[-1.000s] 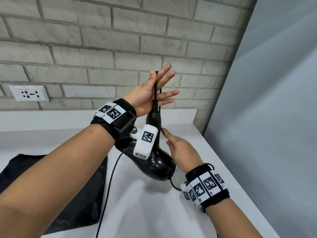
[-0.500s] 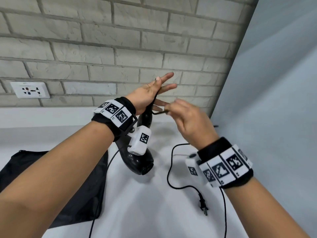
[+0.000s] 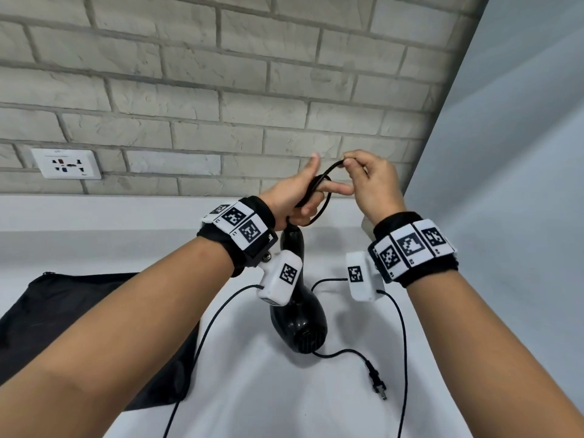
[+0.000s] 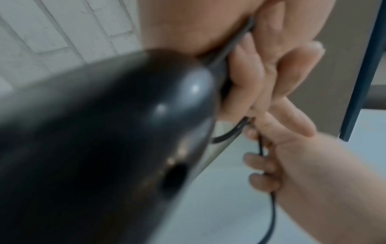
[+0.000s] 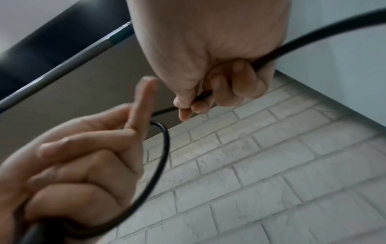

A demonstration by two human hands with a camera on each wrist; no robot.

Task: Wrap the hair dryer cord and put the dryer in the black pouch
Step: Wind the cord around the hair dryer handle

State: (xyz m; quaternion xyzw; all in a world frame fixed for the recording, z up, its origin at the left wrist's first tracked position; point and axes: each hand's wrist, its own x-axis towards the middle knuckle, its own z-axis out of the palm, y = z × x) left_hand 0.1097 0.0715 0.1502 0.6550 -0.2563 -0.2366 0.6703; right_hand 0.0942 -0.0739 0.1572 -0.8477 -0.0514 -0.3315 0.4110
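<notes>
White brick runs behind a pale tabletop [image 3: 252,390], with a wall socket [image 3: 66,163] at the far left. Farthest left on the tabletop lies the black pouch [image 3: 79,311], flat and well apart from both hands.

Next comes the left hand [image 3: 295,194], raised near the wall with fingers partly spread; it holds the top of the hair dryer [image 3: 300,320] handle, and the dryer hangs straight down from it — long axis upright, vent end lowest, close over the tabletop. A loop of cord [image 3: 319,197] passes round this hand's fingers.

Just to the right, the right hand [image 3: 376,181] pinches the cord at the top of that loop, fingers curled on it. The coming turn depends on this: the right hand sits level with and just beside the left, so another pass round the left fingers looks short and easy. Much loose cord trails below, out to the plug [image 3: 377,379] lying right of the dryer.

From the head, loop and slack both show. Only the left wrist view shows fingers pressing the cord against the handle — though blurred. The right wrist view shows the thumb-and-finger pinch clearly.
</notes>
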